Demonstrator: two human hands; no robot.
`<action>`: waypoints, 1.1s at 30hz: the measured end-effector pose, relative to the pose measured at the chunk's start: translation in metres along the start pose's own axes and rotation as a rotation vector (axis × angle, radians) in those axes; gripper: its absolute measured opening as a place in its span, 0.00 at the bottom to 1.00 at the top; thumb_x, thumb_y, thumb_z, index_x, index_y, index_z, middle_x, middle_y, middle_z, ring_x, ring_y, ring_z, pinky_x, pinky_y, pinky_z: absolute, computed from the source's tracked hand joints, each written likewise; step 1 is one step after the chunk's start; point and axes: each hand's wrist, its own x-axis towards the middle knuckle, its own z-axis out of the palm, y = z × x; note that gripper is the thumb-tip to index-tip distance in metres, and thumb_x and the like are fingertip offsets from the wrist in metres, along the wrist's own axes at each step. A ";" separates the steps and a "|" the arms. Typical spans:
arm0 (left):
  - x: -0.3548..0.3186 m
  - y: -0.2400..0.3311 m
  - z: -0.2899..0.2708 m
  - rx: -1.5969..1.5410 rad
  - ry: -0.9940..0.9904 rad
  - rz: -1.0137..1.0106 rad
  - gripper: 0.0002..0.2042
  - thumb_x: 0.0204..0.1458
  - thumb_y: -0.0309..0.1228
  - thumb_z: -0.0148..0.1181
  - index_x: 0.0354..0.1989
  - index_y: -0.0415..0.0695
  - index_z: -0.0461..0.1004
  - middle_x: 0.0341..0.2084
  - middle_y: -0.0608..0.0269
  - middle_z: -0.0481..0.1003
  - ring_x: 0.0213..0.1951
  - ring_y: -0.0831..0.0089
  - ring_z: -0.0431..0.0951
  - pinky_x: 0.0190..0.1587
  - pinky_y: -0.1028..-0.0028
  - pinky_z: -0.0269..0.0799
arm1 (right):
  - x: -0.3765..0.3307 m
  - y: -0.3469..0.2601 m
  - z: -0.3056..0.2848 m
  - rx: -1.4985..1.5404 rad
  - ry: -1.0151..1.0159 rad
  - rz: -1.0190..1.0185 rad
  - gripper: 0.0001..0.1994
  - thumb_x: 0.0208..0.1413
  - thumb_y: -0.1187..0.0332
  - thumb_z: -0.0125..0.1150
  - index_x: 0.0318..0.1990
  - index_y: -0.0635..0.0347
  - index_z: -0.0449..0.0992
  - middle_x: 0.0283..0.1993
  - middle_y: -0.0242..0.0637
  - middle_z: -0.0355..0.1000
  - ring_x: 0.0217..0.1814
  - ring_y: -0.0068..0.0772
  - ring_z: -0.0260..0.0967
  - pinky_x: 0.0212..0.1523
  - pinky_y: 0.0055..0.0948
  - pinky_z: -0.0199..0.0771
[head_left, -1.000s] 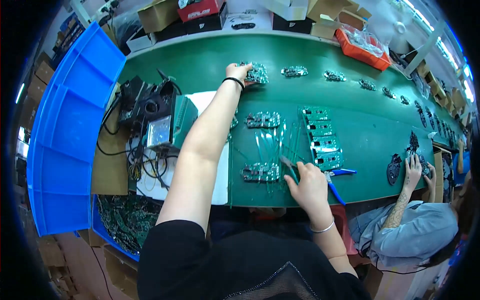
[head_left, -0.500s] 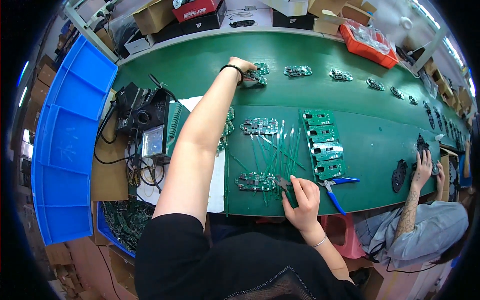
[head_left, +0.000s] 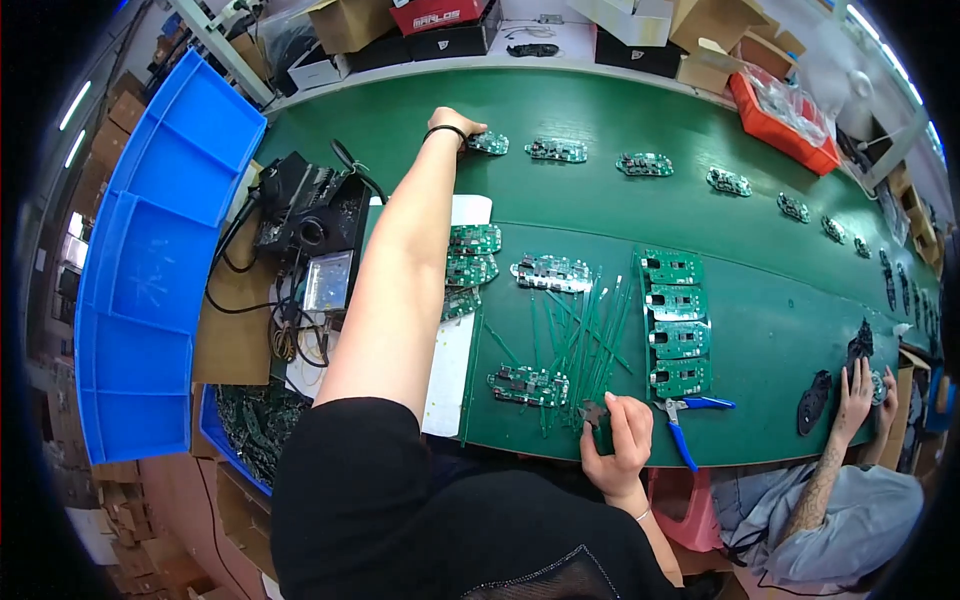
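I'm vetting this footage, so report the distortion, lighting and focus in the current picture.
Head view: strong fisheye bending, the blue bin bowing near the left rim, corners black. Head view: bright strip lights at both upper sides, a soft sheen on the green bench. Head view: the dark tool in the right hand lacks fine detail.

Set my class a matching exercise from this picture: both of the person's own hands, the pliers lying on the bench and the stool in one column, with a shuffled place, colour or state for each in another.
Column 1
1. Left hand
2. Right hand
3. Pliers
4. Stool

Column 2
A. Pink, by the near edge of the bench
B. Holding a small dark tool
C. Blue-handled, spread open in a V
D. At the left end of the back row of circuit boards

Right pairs: 1-D, 2-B, 3-C, 4-A
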 end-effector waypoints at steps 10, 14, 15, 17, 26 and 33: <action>-0.118 0.028 -0.009 0.058 -0.336 0.763 0.20 0.40 0.49 0.67 0.34 0.46 0.80 0.30 0.55 0.79 0.35 0.61 0.78 0.41 0.67 0.73 | 0.004 0.001 0.002 0.030 0.045 0.041 0.26 0.32 0.79 0.65 0.47 0.69 0.72 0.42 0.46 0.68 0.44 0.48 0.67 0.46 0.40 0.67; -0.236 0.008 -0.011 0.402 -0.533 0.985 0.29 0.31 0.52 0.72 0.42 0.48 0.76 0.43 0.53 0.72 0.51 0.57 0.68 0.49 0.51 0.63 | 0.003 0.001 0.000 0.047 0.077 0.096 0.24 0.36 0.80 0.63 0.48 0.69 0.72 0.42 0.47 0.68 0.44 0.47 0.67 0.46 0.38 0.68; -0.249 0.002 -0.015 0.437 -0.542 0.983 0.32 0.29 0.52 0.72 0.44 0.48 0.73 0.44 0.55 0.70 0.52 0.56 0.65 0.49 0.53 0.61 | 0.004 0.000 -0.001 0.046 0.077 0.095 0.24 0.36 0.80 0.63 0.48 0.69 0.72 0.42 0.47 0.68 0.44 0.47 0.67 0.46 0.38 0.68; -0.257 -0.013 -0.012 0.410 -0.478 1.022 0.33 0.28 0.49 0.74 0.44 0.49 0.70 0.42 0.57 0.67 0.52 0.57 0.62 0.48 0.57 0.60 | 0.011 -0.006 -0.002 0.070 0.076 0.119 0.23 0.39 0.80 0.62 0.48 0.69 0.72 0.43 0.48 0.69 0.44 0.46 0.68 0.46 0.36 0.68; -0.284 -0.019 -0.043 -0.101 -0.424 1.134 0.23 0.39 0.34 0.68 0.44 0.46 0.67 0.34 0.58 0.69 0.43 0.60 0.69 0.46 0.69 0.63 | 0.063 -0.021 -0.022 -0.068 -0.008 0.254 0.20 0.45 0.72 0.63 0.48 0.70 0.71 0.44 0.51 0.71 0.46 0.49 0.69 0.49 0.38 0.67; -0.317 -0.016 -0.077 -0.026 -0.132 1.260 0.22 0.36 0.36 0.70 0.42 0.48 0.72 0.32 0.64 0.68 0.40 0.64 0.68 0.44 0.67 0.59 | 0.090 -0.018 -0.013 -0.048 -0.023 0.220 0.21 0.45 0.70 0.65 0.48 0.70 0.72 0.43 0.50 0.71 0.45 0.49 0.69 0.47 0.38 0.68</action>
